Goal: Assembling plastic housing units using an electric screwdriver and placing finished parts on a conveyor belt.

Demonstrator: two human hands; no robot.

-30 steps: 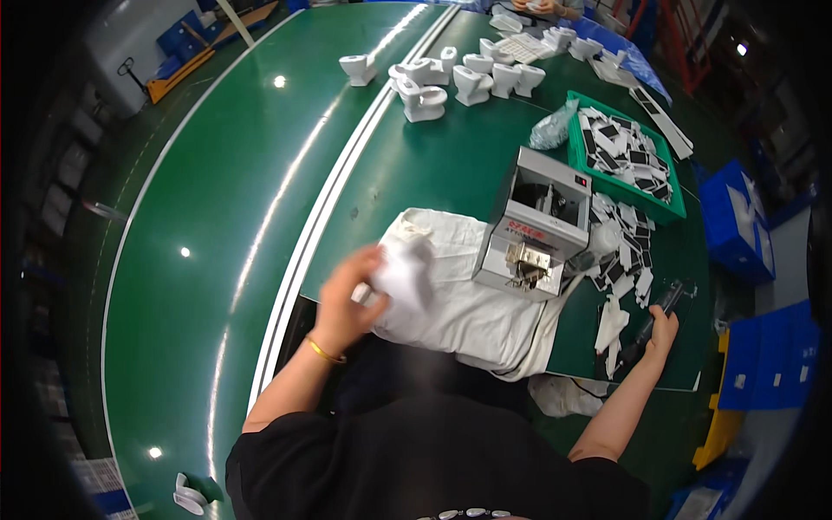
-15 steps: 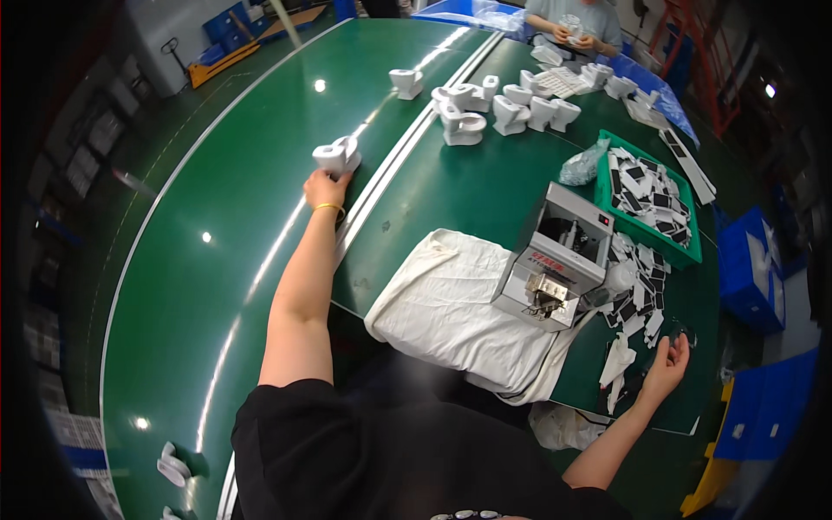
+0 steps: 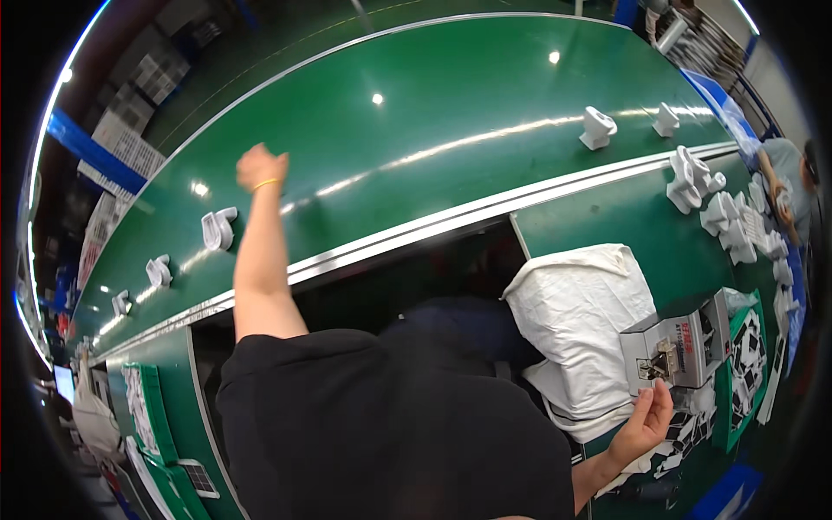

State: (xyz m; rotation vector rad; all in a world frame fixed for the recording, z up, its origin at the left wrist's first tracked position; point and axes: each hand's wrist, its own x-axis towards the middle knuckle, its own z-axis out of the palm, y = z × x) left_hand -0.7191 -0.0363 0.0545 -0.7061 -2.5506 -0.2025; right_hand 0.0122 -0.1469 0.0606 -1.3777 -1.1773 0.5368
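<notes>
My left hand [image 3: 260,167] hangs over the green belt [image 3: 451,95], its arm stretched forward. Its thumb stands apart from the loosely bent fingers, and nothing shows in it. Just below and left of that hand rests a white moulded plastic piece [image 3: 218,230], shaped like a small toilet with a ring-shaped opening. On the lower right, my right hand [image 3: 644,425] is raised beside the metal front of a grey tabletop machine [image 3: 666,351]. Its thumb and fingers are slightly apart, with nothing visible between them.
A white cloth [image 3: 581,321] lies left of the machine. Further white pieces [image 3: 598,128] stand along the belt and at the right. Green crates [image 3: 752,368] flank both sides, the right one holding flat black-and-white parts. Another person [image 3: 784,191] works at the far right.
The view has swung left. My left hand has let go of a white piece, which stays on the belt, and has moved left. My right hand has come nearer the machine's front.
</notes>
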